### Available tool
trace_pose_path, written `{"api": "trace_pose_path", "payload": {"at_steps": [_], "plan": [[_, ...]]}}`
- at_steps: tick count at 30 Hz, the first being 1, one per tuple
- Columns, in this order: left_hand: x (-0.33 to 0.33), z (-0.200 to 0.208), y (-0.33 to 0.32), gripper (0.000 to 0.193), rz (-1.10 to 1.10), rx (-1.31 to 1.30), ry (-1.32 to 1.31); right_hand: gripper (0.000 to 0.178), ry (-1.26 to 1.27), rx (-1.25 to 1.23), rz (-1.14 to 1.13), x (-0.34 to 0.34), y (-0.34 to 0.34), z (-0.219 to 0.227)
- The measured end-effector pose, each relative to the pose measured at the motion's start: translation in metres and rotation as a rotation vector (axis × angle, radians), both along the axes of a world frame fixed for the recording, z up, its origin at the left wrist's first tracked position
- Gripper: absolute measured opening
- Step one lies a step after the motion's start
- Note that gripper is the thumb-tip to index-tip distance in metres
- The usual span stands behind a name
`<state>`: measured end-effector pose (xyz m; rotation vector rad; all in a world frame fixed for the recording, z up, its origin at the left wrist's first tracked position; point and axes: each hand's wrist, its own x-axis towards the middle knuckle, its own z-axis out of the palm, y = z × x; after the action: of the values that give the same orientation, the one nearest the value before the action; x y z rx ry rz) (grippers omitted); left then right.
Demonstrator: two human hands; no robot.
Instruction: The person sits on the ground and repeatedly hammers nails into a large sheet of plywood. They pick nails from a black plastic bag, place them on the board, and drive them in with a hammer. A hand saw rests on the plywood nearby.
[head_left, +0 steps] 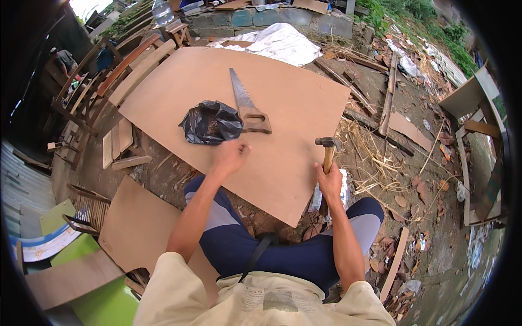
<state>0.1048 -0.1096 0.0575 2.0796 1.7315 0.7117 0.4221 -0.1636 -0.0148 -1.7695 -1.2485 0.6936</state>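
Note:
A hammer (328, 149) stands upright in my right hand (329, 179), its dark head above my fist and its wooden handle in my grip, by the right edge of a large brown board (293, 168). Over the board, my left hand (230, 156) is closed, fingers curled together; whatever they hold is too small to make out. Just beyond it sits an opened black plastic bag (225, 126) with thin brownish bits inside. A handsaw (242, 98) lies flat beside the bag, wooden handle toward me and blade pointing away.
Wood offcuts (122, 142) lie left of the board. Another brown sheet (136, 223) is at my lower left. White cloth (277, 43) lies beyond the far edge. Straw (375, 163), planks (388, 98) and leaves litter the right ground. A person (65, 61) is at the far left.

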Motion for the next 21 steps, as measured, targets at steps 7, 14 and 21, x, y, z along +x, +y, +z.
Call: {"api": "trace_pose_path", "payload": {"at_steps": [7,14,21], "plan": [[-0.116,-0.033,0.074,0.021,0.294,0.153,-0.084,0.031,0.011,0.057,0.087,-0.025,-0.01,0.004],[-0.105,-0.011,0.098,0.03,0.294,-0.025,0.255,0.028,0.149,0.054,-0.005,-0.015,-0.003,-0.008],[-0.106,-0.01,0.108,0.029,0.29,-0.085,0.48,0.027,0.284,0.069,-0.073,-0.012,0.0,0.013]]}}
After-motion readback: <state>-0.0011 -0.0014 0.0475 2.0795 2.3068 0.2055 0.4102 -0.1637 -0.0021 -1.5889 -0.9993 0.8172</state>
